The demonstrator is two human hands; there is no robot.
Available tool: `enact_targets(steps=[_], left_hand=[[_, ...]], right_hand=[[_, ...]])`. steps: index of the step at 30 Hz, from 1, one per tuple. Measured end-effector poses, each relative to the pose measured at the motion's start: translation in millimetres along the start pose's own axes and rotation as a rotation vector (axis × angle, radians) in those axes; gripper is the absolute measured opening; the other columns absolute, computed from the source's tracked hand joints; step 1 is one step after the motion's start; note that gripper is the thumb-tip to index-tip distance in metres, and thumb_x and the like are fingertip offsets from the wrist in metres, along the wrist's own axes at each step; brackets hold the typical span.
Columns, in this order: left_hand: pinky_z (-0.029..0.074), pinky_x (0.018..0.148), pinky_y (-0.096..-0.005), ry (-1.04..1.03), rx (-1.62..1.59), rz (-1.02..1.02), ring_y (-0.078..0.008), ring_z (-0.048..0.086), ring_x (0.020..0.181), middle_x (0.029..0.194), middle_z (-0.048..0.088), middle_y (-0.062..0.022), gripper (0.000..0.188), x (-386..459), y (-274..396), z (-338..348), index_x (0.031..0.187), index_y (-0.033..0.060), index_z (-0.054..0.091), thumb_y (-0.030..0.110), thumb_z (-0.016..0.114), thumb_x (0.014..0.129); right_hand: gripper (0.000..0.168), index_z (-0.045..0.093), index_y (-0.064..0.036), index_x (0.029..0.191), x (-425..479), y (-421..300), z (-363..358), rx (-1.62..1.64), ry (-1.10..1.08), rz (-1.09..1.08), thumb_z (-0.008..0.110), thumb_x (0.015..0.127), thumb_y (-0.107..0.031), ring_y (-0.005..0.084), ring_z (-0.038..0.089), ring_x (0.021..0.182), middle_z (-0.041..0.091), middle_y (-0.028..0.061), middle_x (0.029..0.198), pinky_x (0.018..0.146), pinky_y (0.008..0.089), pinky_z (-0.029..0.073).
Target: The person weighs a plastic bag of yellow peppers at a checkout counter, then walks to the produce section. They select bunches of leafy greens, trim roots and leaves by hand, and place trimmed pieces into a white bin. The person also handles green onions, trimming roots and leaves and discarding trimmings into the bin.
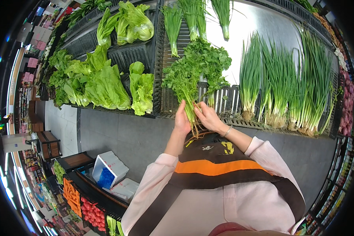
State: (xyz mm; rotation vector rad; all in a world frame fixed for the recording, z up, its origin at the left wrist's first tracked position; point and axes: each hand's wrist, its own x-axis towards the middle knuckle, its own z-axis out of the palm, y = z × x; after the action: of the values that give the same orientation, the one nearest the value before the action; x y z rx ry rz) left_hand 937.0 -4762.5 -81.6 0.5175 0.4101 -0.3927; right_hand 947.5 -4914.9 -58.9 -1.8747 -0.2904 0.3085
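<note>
Between my two hands is a leafy bunch of coriander (pixel 186 85), its stems towards me and its roots hanging over the apron. My left hand (pixel 182 121) wraps the lower stems from the left. From the right, the thumb and fingers of my right hand (pixel 208 117) pinch the same stems. More coriander (pixel 216 63) lies just beyond, on the black slatted display rack (pixel 228 96). Bundles of spring onions (pixel 278 88) with rooted white ends stand in a row to the right. Thin green bunches resembling chives (pixel 173 32) lie farther back.
Lettuce heads (pixel 106 85) fill black crates on the left. A shiny metal sheet (pixel 253 17) backs the rack. Behind me on the left are an open white foam box (pixel 112 168), carrots (pixel 71 196) and tomatoes (pixel 93 215). Red onions (pixel 347 100) sit at the far right.
</note>
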Motion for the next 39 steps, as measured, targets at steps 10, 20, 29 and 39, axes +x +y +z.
enact_targets(steps=[10,20,29,39], left_hand=[[0.054,0.074,-0.0306,0.124,0.024,-0.036,-0.0155,0.059,0.080,0.091,0.059,-0.0042,0.031,-12,15,-18,0.125,0.0019,0.050,0.017,0.048,0.098],[0.036,0.052,-0.0189,0.004,-0.078,-0.162,-0.0060,0.039,0.061,0.078,0.044,0.0026,0.043,-44,69,-21,0.133,0.0004,0.042,0.028,0.046,0.100],[0.039,0.043,-0.0141,0.056,0.158,-0.105,-0.0024,0.044,0.056,0.077,0.048,0.0028,0.047,-62,142,54,0.137,0.0022,0.041,0.024,0.053,0.097],[0.035,0.041,-0.0169,-0.304,0.111,-0.034,-0.0032,0.041,0.052,0.076,0.045,0.0009,0.048,-34,203,144,0.144,0.0052,0.031,0.023,0.043,0.101]], right_hand=[[0.029,0.051,-0.003,0.097,1,-19,-23,0.166,0.056,0.046,0.040,0.102,-0.029,0.0164,0.047,0.057,0.049,0.0058,0.063,0.052,0.0321,0.037],[0.041,0.055,-0.009,0.090,33,-68,-116,0.214,0.177,-0.085,0.036,0.100,-0.043,0.0074,0.030,0.049,0.034,-0.0066,0.057,0.046,0.0231,0.027],[0.042,0.063,-0.007,0.091,75,-101,-177,0.063,0.356,-0.228,0.037,0.101,-0.038,0.0059,0.034,0.049,0.039,-0.0049,0.055,0.048,0.0234,0.031],[0.039,0.065,-0.004,0.095,126,-100,-232,-0.178,0.616,-0.323,0.041,0.100,-0.034,0.0126,0.047,0.050,0.050,0.0034,0.055,0.050,0.0295,0.038]])
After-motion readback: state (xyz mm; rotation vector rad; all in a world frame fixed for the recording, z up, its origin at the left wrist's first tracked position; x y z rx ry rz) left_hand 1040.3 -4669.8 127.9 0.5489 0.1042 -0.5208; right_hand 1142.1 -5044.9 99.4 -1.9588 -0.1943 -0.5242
